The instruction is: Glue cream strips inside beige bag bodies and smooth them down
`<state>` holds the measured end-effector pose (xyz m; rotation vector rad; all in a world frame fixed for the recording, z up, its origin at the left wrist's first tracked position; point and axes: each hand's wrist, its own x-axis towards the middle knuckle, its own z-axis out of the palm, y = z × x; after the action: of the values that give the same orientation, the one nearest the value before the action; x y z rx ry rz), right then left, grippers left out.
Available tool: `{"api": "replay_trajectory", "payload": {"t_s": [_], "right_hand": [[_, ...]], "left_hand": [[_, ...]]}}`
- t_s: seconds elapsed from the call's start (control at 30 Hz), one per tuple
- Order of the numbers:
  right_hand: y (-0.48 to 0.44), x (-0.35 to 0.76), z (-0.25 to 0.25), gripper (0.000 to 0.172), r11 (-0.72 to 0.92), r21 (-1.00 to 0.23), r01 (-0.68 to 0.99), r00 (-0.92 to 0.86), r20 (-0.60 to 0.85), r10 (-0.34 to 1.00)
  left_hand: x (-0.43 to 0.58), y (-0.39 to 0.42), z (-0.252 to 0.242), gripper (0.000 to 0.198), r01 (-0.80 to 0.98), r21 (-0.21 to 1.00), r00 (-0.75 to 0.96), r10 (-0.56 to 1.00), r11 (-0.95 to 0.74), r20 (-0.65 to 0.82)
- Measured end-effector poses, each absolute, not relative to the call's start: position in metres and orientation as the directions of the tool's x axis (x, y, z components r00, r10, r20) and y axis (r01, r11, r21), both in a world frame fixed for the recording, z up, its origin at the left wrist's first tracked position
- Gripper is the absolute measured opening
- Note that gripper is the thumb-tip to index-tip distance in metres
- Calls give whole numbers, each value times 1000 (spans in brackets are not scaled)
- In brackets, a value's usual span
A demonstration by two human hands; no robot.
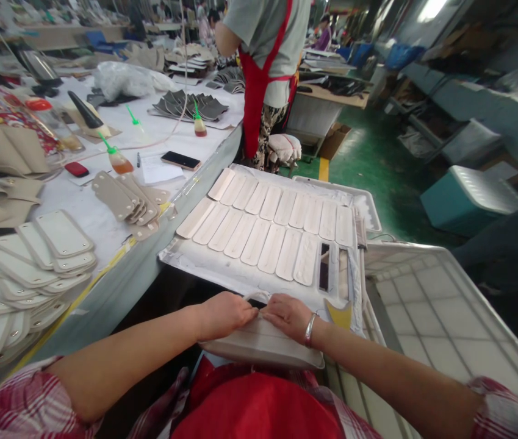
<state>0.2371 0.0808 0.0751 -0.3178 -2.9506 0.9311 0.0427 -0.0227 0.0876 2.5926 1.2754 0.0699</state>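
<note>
A pale beige bag (263, 344) rests against my red apron, its top edge toward the board in front. My left hand (229, 314) is closed on that edge, thumb and fingers pinched together. Close beside it, my right hand (288, 317), with a silver bracelet at the wrist, also grips the edge with bent fingers. A curved strip like a handle (259, 296) shows just behind the fingertips. Beyond the hands, a white-covered board (194, 268) carries two rows of pale elongated pieces (243, 222). What lies under my fingers is hidden.
On the table at left lie stacked pale panels with snaps (25, 268), taupe pieces (124, 198), a phone (180, 160) and an amber-filled bottle (119, 161). A white crate (451, 305) stands at right. A person in a red apron (259, 79) stands ahead.
</note>
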Motion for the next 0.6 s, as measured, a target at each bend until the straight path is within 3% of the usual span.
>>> {"api": "replay_trajectory", "payload": {"t_s": [0.37, 0.6], "right_hand": [[76, 224, 70, 28, 802, -533, 269, -963, -130, 236], [81, 222, 68, 35, 718, -659, 225, -974, -121, 194]], "left_hand": [[49, -31, 89, 25, 764, 100, 643, 765, -637, -34], [22, -44, 90, 36, 779, 172, 619, 783, -602, -63]]}}
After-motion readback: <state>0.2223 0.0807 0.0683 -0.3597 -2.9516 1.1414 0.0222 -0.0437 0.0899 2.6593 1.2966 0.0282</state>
